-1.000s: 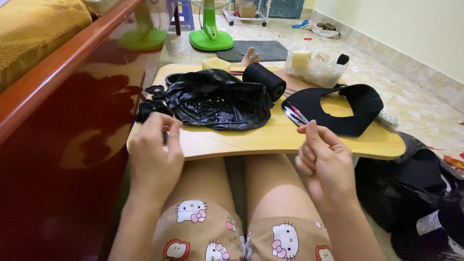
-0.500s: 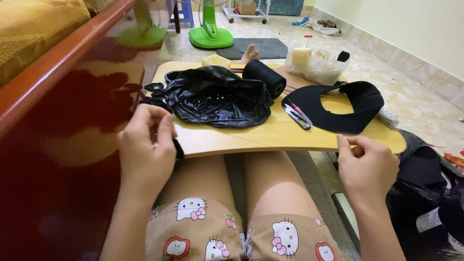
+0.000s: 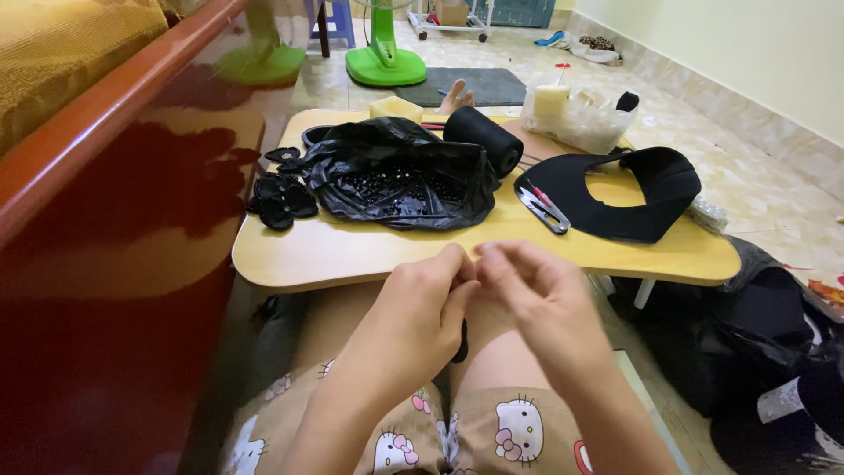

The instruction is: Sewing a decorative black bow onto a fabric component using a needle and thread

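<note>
Both hands have swung in from wide apart; now left hand [image 3: 413,312] and right hand [image 3: 536,299] meet fingertip to fingertip over the lap, left pinching a small black piece [image 3: 460,343], at 6 o'clock from the black bead bag [image 3: 396,176] on the wooden lap table [image 3: 352,251].

A pale tiled floor [image 3: 703,149] runs back to a cream wall [image 3: 747,44] on the right. On the left stands glossy red-brown wooden furniture [image 3: 105,264] — daylight glints off it. Two green fan bases [image 3: 382,62] and a dark mat [image 3: 492,86] sit beyond — a low light-wood counter [image 3: 352,251] in front.
</note>
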